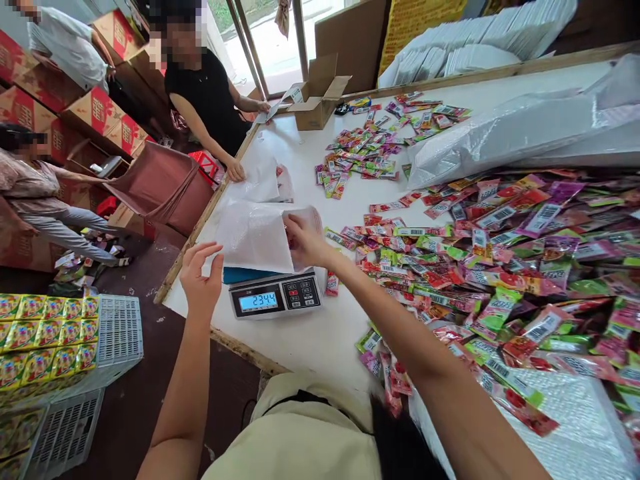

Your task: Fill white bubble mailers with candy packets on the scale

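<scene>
A white mailer bag (257, 237) lies on a digital scale (275, 297) whose lit display reads 234.4. Part of the scale's blue platform shows under the bag. My left hand (203, 270) is raised beside the bag's closed end, fingers apart and holding nothing. At the bag's open mouth is my right hand (306, 240), its fingers bent and partly inside; whatever they grip is hidden. Many small colourful snack packets (415, 267) are spread to the right of the scale. Just beyond lies another white bag (255, 177), under a co-worker's hand (235, 170).
A large heap of packets (540, 220) covers the table's right side, beside long white packaging (500, 133). An open cardboard box (320, 100) stands at the far edge. Co-workers are across and to the left. Plastic crates (120, 330) stand on the floor at left.
</scene>
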A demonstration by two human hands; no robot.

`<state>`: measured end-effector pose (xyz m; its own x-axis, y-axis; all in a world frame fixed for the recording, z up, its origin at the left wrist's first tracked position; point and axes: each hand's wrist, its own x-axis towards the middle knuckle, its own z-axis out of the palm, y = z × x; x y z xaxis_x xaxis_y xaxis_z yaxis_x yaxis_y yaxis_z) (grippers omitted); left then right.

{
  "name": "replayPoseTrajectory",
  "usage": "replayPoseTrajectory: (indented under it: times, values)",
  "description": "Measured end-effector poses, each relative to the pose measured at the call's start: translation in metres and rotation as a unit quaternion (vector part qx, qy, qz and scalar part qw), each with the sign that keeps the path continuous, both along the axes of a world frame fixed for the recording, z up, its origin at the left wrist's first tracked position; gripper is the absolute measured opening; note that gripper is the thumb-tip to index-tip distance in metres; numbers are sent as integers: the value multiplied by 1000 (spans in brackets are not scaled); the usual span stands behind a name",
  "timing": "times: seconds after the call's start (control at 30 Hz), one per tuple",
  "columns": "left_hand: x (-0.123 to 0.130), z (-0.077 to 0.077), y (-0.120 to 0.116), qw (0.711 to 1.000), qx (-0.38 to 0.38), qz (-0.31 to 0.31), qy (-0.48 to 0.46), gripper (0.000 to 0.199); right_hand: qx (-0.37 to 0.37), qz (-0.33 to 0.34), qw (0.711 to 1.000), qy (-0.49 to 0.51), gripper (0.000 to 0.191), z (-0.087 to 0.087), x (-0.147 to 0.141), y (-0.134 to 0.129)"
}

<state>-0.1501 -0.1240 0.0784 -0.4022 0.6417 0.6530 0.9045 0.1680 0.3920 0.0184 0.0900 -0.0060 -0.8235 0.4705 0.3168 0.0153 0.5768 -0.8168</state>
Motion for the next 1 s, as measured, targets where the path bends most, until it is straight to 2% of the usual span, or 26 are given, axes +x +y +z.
replayPoseTrajectory:
  times: [0.1, 0.2, 0.27, 0.43, 0.57, 0.8, 0.9, 1.0]
  values:
    - [-10, -4, -14, 1000, -16, 25, -10, 20, -54, -40, 998, -15, 53, -15, -46, 6]
    - [-16, -10, -24, 999, -17, 44, -16, 19, -77, -57, 995, -38, 24, -20, -49, 11]
    - [-16, -12, -25, 999, -12, 44, -13, 18, -84, -64, 994, -32, 18, -17, -35, 13]
    - [-8, -12, -18, 999, -9, 34, -13, 16, -37, -110, 990, 78, 18, -2, 17, 6]
    - [-4, -10, -15, 1000, -1, 14, -3, 14, -37, -131, 987, 86, 17, 3, 58, 2]
    - [1, -9, -15, 1000, 1, 21, -8, 14, -58, -181, 974, 126, 9, -5, 113, 9]
    - [2, -8, -17, 1000, -4, 29, -5, 16, -82, -228, 958, 152, 3, -9, 140, 10]
    - [2, -7, -20, 1000, -1, 29, -3, 16, -84, -288, 941, 153, 5, -9, 169, 11]
